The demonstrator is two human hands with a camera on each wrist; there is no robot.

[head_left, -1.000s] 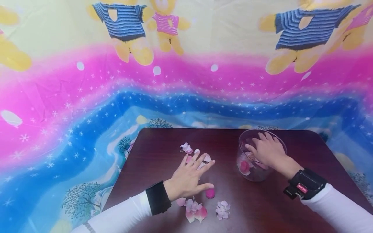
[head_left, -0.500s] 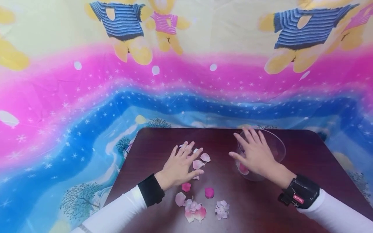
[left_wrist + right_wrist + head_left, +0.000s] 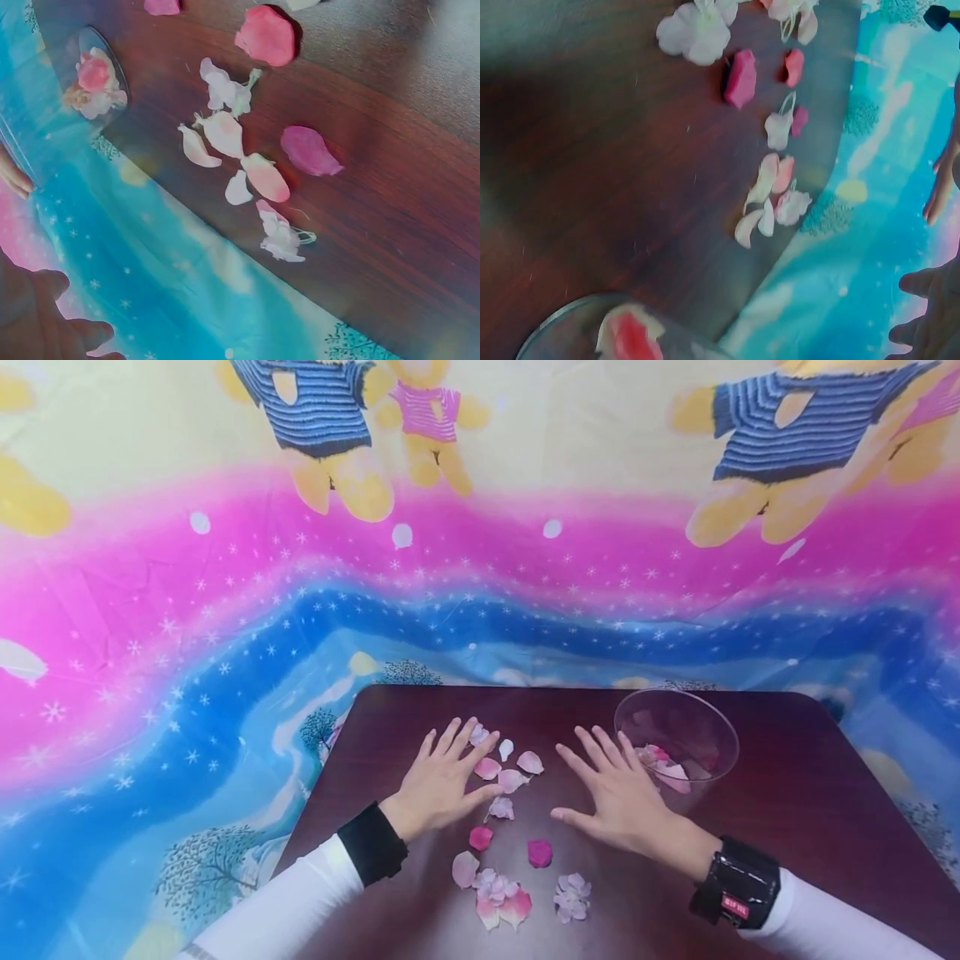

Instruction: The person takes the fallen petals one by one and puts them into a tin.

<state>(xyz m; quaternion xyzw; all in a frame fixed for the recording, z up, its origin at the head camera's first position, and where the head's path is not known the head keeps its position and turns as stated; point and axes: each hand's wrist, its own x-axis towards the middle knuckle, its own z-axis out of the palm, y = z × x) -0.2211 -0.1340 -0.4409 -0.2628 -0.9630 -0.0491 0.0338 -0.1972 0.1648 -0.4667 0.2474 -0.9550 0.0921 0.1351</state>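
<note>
Pink and white flower petals lie scattered on a dark wooden table. My left hand is flat with fingers spread, its fingertips beside the far petals. My right hand is also spread flat above the table, just left of a clear plastic bowl that holds several petals. Neither hand holds anything. More petals and small blossoms lie near the front edge, and the same scatter of petals shows in the right wrist view.
A bright cloth with teddy bears, pink and blue bands hangs behind and drapes around the table. The table's right half past the bowl is bare wood. A black wrist strap sits on my right forearm.
My right hand came out of the bowl and moved left over the table. My left hand slid back and left, uncovering petals it had been over.
</note>
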